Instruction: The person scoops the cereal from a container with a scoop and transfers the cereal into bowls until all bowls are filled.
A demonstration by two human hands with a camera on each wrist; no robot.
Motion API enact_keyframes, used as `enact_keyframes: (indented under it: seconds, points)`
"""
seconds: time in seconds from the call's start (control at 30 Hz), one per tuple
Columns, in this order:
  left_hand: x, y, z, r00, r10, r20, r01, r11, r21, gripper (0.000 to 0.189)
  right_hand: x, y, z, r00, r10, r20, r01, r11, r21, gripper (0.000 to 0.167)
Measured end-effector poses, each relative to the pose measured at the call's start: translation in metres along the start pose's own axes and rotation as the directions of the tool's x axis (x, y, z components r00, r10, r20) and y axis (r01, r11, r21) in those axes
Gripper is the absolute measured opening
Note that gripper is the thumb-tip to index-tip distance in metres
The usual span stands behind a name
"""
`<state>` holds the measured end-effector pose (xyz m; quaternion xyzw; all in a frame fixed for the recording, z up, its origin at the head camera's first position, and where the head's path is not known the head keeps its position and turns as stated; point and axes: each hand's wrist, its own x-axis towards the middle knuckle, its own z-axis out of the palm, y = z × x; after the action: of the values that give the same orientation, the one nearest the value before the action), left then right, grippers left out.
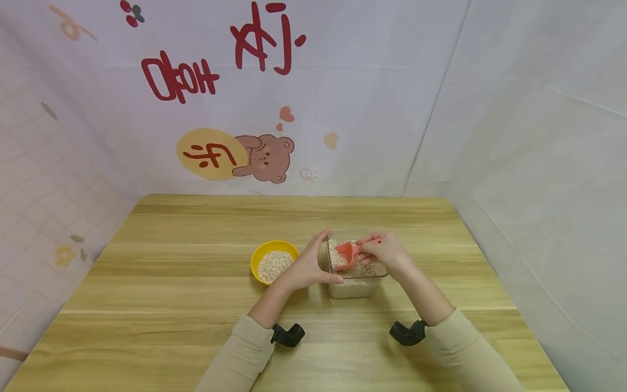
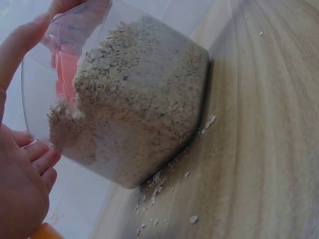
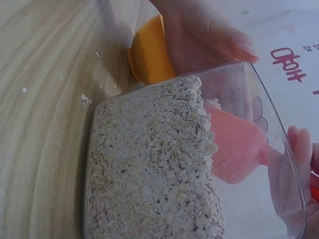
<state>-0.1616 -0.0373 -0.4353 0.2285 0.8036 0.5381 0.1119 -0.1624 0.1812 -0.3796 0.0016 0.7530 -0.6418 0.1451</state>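
Note:
A clear bin [image 1: 355,288] of rolled oats [image 2: 144,84] stands on the table, filled well up its walls. My left hand [image 1: 306,269] spans the bin's left side, with thumb and fingers spread apart and holding it near the rim. In my right hand [image 1: 389,255] I grip the handle of a pink scoop [image 1: 348,255] inside the bin. The right wrist view shows the scoop's bowl dipping against the oats, its lip partly hidden by flakes. Just left of the bin sits a yellow bowl [image 1: 253,268] with oats [image 1: 275,265] in it.
Loose flakes [image 2: 193,219] lie scattered on the wooden table [image 1: 161,294] beside the bin. A printed cloth [image 1: 357,125] hangs behind the table, and white cloth [image 1: 548,179] hangs at the right. Black wrist mounts [image 1: 289,335] stick out at both cuffs.

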Motion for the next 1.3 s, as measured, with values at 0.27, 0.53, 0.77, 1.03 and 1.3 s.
enact_keyframes:
  seconds: [0.27,0.53,0.77,1.03,1.3]
  points:
    - [0.0,0.0,0.0,1.0,-0.002,0.004,0.002,1.0,0.022,0.114,-0.003,0.003,-0.006,0.999,0.018,-0.033,-0.017,0.999,0.035,0.029]
    - [-0.002,0.0,-0.001,1.0,0.002,0.005,-0.002,1.0,0.017,0.114,-0.008,0.008,-0.015,0.999,0.023,-0.042,-0.02,0.996,0.091,0.033]
    - [-0.002,0.001,-0.001,1.0,-0.006,0.01,0.006,1.0,0.017,0.114,-0.009,0.011,-0.018,0.999,0.016,-0.05,-0.008,0.989,0.145,0.032]
    - [-0.002,0.002,-0.003,1.0,-0.002,0.012,0.001,1.0,0.03,0.114,-0.012,0.013,-0.02,0.998,0.01,-0.063,0.006,0.972,0.236,0.035]
    - [-0.002,0.003,-0.004,1.0,0.002,0.011,-0.003,0.999,0.047,0.115,-0.014,0.015,-0.022,0.996,0.023,-0.085,-0.001,0.967,0.253,0.036]
